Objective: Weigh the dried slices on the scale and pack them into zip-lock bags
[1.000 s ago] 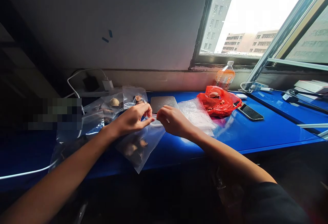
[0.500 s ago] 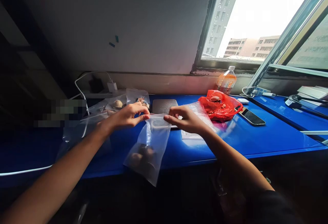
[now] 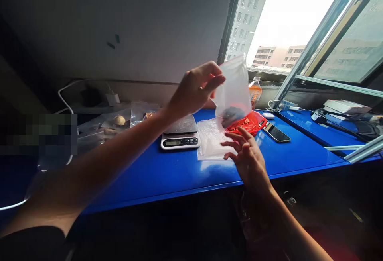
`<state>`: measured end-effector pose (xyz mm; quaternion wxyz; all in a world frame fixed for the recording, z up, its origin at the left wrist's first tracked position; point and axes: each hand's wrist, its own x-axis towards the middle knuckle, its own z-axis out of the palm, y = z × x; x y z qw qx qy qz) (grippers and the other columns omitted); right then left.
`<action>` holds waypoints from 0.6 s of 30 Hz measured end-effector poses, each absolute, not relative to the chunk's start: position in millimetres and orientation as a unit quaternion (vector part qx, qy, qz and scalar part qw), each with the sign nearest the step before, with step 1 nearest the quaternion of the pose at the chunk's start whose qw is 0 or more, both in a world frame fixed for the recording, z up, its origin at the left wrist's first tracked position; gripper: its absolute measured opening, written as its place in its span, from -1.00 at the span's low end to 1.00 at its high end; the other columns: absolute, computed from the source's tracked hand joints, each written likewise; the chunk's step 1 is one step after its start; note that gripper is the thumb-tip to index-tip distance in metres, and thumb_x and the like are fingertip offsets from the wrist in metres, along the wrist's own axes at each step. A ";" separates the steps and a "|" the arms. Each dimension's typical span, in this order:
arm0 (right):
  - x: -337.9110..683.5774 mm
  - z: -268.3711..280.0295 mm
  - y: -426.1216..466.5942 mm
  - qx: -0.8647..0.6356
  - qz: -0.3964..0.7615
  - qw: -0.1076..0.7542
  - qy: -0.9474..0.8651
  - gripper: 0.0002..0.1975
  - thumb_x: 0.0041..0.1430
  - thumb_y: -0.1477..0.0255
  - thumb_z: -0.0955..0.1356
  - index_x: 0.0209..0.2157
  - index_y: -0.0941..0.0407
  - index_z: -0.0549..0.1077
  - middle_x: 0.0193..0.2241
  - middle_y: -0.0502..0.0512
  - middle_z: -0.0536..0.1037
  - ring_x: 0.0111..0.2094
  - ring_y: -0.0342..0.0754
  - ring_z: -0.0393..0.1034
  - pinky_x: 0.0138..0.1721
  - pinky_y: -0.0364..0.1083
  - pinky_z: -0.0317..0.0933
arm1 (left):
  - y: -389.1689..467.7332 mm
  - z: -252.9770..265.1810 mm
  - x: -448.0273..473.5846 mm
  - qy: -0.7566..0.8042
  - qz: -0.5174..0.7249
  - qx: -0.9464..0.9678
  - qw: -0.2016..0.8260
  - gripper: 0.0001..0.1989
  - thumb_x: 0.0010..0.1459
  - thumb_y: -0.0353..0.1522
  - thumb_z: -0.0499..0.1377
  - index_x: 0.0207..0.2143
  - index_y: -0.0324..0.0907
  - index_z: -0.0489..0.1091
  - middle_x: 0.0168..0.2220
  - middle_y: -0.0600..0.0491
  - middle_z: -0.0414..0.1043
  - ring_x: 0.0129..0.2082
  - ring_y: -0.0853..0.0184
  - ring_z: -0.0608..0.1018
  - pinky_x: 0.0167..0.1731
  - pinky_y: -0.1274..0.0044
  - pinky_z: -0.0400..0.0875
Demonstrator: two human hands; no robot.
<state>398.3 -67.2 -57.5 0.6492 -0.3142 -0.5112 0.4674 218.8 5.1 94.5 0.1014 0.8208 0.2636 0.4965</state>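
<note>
My left hand [image 3: 196, 89] pinches the upper left edge of a clear zip bag [image 3: 235, 85], raised above the table. Dark, blurred lumps sit in its bottom; their kind is not clear. Just below the bag is my right hand [image 3: 250, 159], empty, with its fingers spread and apart from it. Behind the raised bag lies a red plastic bag [image 3: 254, 123], partly covered from view. A white digital scale [image 3: 181, 143] stands under my left forearm. Flat clear plastic bags [image 3: 209, 143] lie to the right of the scale.
Filled zip bags, one with a round tan item [image 3: 119, 120], lie at the left with a white cable [image 3: 66, 102]. A phone [image 3: 277, 132], a bottle [image 3: 255, 91] and a white case [image 3: 268, 115] are at the right. The blue table's [image 3: 167, 177] front edge runs below my hands.
The zip bag has gone up and to the right in my left hand. My right hand has let go of its top edge and opened. The view has turned right.
</note>
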 end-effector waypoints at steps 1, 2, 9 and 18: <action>404.9 -54.5 -64.8 -0.332 0.456 0.662 -0.494 -0.34 0.06 0.00 0.39 0.13 -0.06 0.21 -0.01 0.19 0.42 -0.13 0.05 0.47 -0.44 -0.09 0.34 | 7.7 91.6 233.8 0.252 0.484 0.828 0.129 -0.82 0.31 -0.29 0.07 -0.29 -0.19 0.36 -0.50 0.15 0.33 -0.45 0.45 0.45 -0.33 0.51 0.33; 413.6 -51.2 -60.6 -0.356 0.443 0.671 -0.476 -0.33 0.05 0.00 0.39 0.13 -0.06 0.20 -0.01 0.18 0.42 -0.15 0.04 0.48 -0.49 -0.12 0.31 | 10.7 88.0 247.8 0.240 0.472 0.835 0.151 -0.81 0.32 -0.28 0.06 -0.29 -0.20 0.36 -0.47 0.12 0.35 -0.43 0.43 0.46 -0.30 0.50 0.35; 482.2 -48.8 -29.8 -0.459 0.376 0.719 -0.362 -0.41 -0.09 0.06 0.48 -0.07 0.00 0.31 -0.14 0.08 0.47 -0.33 -0.07 0.47 -0.63 -0.24 0.09 | 45.1 69.0 317.0 0.139 0.470 0.846 0.209 -0.85 0.29 -0.38 0.10 -0.37 -0.19 0.36 -0.18 0.00 0.39 -0.07 0.30 0.43 0.02 0.38 0.31; 531.0 -38.3 -19.3 -0.515 0.095 0.761 -0.383 -0.52 -0.03 0.11 0.45 -0.16 0.10 0.36 -0.41 0.04 0.50 -0.46 -0.04 0.44 -0.59 -0.10 0.30 | 57.4 7.8 361.1 0.404 0.378 0.807 0.205 -0.43 0.07 -0.26 0.31 0.10 -0.07 0.19 0.11 -0.16 0.28 0.09 0.07 0.38 0.06 0.27 0.25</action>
